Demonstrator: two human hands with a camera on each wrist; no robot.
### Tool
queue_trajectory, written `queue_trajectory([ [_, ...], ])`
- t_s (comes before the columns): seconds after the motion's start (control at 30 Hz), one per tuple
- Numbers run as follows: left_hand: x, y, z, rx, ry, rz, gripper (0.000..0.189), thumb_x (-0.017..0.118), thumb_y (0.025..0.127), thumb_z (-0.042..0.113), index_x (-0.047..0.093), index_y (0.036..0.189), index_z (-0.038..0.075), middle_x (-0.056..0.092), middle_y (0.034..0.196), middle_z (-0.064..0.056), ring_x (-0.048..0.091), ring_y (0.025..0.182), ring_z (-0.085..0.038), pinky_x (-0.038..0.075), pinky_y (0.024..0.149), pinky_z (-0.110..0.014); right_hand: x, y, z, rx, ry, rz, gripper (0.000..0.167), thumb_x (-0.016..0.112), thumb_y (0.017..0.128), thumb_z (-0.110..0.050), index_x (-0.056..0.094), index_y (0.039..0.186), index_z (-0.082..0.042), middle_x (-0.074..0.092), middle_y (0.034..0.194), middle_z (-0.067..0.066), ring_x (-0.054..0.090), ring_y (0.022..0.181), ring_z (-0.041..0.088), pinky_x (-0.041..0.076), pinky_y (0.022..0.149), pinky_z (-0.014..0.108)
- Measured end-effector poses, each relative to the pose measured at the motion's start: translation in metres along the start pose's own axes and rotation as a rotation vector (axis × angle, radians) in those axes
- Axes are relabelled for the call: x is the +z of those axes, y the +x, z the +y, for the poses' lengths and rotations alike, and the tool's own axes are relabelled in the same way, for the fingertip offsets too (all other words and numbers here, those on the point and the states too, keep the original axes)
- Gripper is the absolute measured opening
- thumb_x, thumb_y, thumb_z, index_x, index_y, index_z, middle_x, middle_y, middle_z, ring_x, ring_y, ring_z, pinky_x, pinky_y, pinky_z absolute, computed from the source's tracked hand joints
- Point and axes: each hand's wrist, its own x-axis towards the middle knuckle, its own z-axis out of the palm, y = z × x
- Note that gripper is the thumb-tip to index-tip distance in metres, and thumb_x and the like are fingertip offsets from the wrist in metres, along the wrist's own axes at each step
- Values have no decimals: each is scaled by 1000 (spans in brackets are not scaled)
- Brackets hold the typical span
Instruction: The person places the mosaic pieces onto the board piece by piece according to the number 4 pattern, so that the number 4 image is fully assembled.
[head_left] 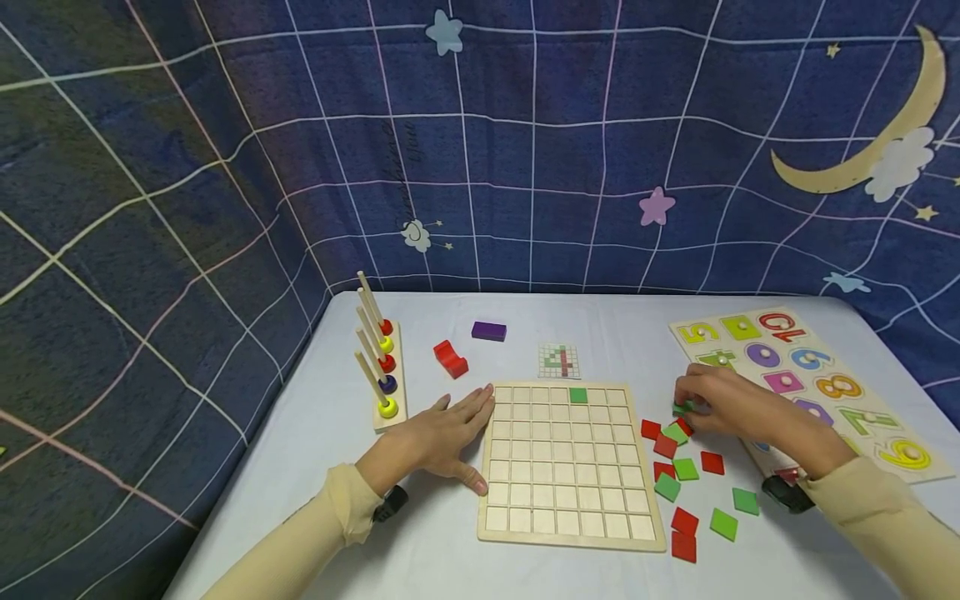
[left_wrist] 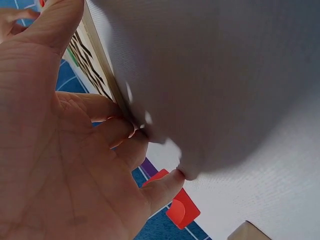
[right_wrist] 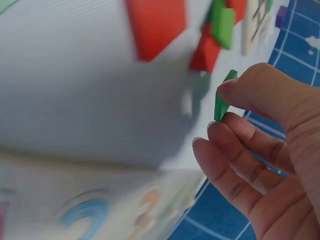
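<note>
A wooden grid board lies on the table with one green tile in its top row. My left hand rests at the board's left edge, fingers spread and fairly straight, thumb touching the lower left side. Between thumb and fingers, my right hand pinches a green square tile, just right of the board. Around it lie loose red tiles and green tiles, several of each. Behind the board is a small printed grid card with a green and red pattern.
At the left stands a peg rack with coloured rings on its upright pegs. A red curved block and a purple block sit behind the left hand. A number puzzle board lies at the right, partly under the right arm.
</note>
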Motion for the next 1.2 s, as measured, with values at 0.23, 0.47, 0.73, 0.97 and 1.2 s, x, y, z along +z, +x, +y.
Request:
queue_trajectory([
  [0.23, 1, 0, -1, -10, 3, -4, 132, 76, 80, 78, 11, 174, 11, 1, 184, -4, 10, 171, -20, 20, 137, -54, -2, 24, -23, -129, 20, 24, 12, 81, 88, -6, 74, 94, -15, 63, 90, -3, 54, 78, 8, 54, 68, 24],
  [0.47, 1, 1, 0, -6, 9, 3, 132, 77, 80, 77, 12, 173, 10, 3, 184, -5, 11, 171, -21, 21, 137, -54, 5, 56, -53, -233, 21, 0, 12, 81, 89, -4, 74, 95, -12, 63, 87, 0, 50, 75, 8, 48, 66, 21],
  [0.73, 1, 0, 1, -20, -4, -6, 132, 79, 80, 75, 12, 173, 11, 2, 184, -4, 9, 171, -20, 19, 137, -54, 17, 89, -86, -351, 10, -15, 12, 80, 89, 0, 75, 94, -10, 66, 90, 3, 51, 76, 8, 49, 66, 22],
  [0.97, 0, 0, 3, -38, 3, -9, 131, 78, 79, 76, 13, 174, 12, 3, 184, -3, 9, 171, -19, 18, 138, -52, 29, 103, -99, -325, 0, -75, 12, 79, 90, 0, 74, 94, -9, 62, 90, 3, 44, 76, 5, 43, 67, 20],
  [1.2, 1, -1, 2, -34, 8, -7, 131, 77, 80, 76, 12, 174, 12, 2, 184, -3, 9, 171, -19, 19, 138, -52, 36, 104, -104, -364, -106, -14, 10, 84, 88, -1, 78, 93, -8, 66, 89, 2, 52, 76, 4, 52, 69, 22],
])
